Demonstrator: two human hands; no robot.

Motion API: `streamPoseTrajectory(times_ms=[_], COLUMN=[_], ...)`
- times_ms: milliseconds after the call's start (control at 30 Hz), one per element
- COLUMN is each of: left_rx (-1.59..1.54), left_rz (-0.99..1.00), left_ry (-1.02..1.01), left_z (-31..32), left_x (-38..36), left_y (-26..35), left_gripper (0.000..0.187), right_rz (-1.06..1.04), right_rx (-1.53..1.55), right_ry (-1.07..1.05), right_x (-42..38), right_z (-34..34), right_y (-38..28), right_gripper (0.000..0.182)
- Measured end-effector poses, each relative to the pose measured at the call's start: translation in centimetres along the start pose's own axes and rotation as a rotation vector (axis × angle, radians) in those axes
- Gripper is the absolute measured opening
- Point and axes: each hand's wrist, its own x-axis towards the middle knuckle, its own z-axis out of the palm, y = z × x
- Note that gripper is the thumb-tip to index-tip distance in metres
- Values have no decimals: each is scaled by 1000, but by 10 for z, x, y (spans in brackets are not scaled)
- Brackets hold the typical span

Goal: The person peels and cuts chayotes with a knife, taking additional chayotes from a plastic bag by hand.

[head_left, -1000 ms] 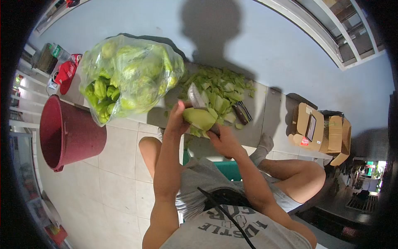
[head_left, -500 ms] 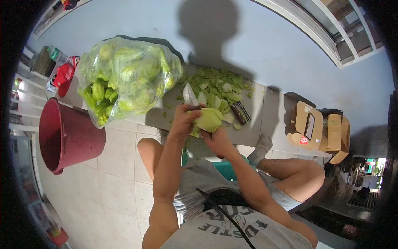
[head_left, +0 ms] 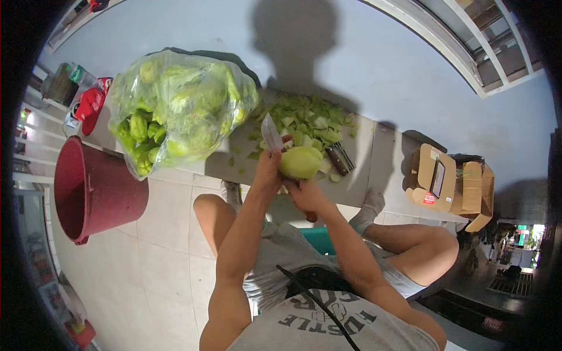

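Pale blue wall (head_left: 380, 70) backs a light tiled ledge (head_left: 383, 146), with a head-shaped shadow (head_left: 295, 29) cast on the wall at 12 o'clock. One smooth, pale green vegetable (head_left: 301, 162) is held just above the ledge's near edge, at the centre of the view. Clock positions below are taken from it.

Left hand (head_left: 268, 169), at 9 o'clock, grips the vegetable's end, fingertips showing beyond it. Right hand (head_left: 307, 196), at 6 o'clock, lies against the lower edge with fingers curled round a brown handle (head_left: 311, 216), whose end protrudes below. A pale blade (head_left: 270, 133) projects past the left hand at 11 o'clock; its join to the handle is hidden.

Green peelings (head_left: 316, 120) are heaped on the ledge at 12 to 1 o'clock. A dark, striped tool (head_left: 339, 159) lies at 3 o'clock, beside the heap. Further out: a clear plastic bag (head_left: 193, 111) filled with green vegetables at 10 o'clock, a maroon bucket (head_left: 117, 193) at 9 o'clock, and opened cardboard boxes (head_left: 468, 196) at 3 o'clock.
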Motion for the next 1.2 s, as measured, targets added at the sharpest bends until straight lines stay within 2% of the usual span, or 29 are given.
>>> streamPoseTrajectory(times_ms=[33,67,133,200,433,633,700,733,800,833,900,1000,1133,1200], left_rx=[2,-81,-167,-223,-237,-304,-344,-339,-533,-534,-347,-413,-344,-265], left_rz=[-3,-11,-22,-58,-100,-53,50,53,-63,-63,33,-32,-4,54], left_ry=[1,36,67,132,118,135,193,195,100,101,75,-1,75,122], left_z=[0,1,3,5,-9,-11,-2,2,5,7,11,-5,-3,-3], left_x=[1,4,10,16,28,33,29,28,26,27,30,35,37,38], left_y=[-1,-2,-2,-1,-10,-14,-5,4,17,17,13,6,3,6], left_gripper=[79,85,91,89,84,85,82,82,78,78,75,76,76,78], right_rz=[2,149,301,318,178,334,479,474,496,497,541,452,469,522], right_rx=[3,27,50,60,-9,80,95,99,233,233,166,321,362,383], right_ry=[1,-78,-152,-187,-205,-292,-414,-417,-444,-445,-521,-514,-472,-537], right_x=[2,6,14,20,32,38,44,45,44,44,43,44,40,43], right_z=[-5,-12,-25,-33,-30,-37,-43,-48,-60,-62,-64,-44,-40,-34], right_y=[-4,-9,-19,-22,-6,-4,3,1,-5,-14,-27,0,-5,0], right_gripper=[37,35,33,34,31,33,35,35,35,35,30,26,22,22])
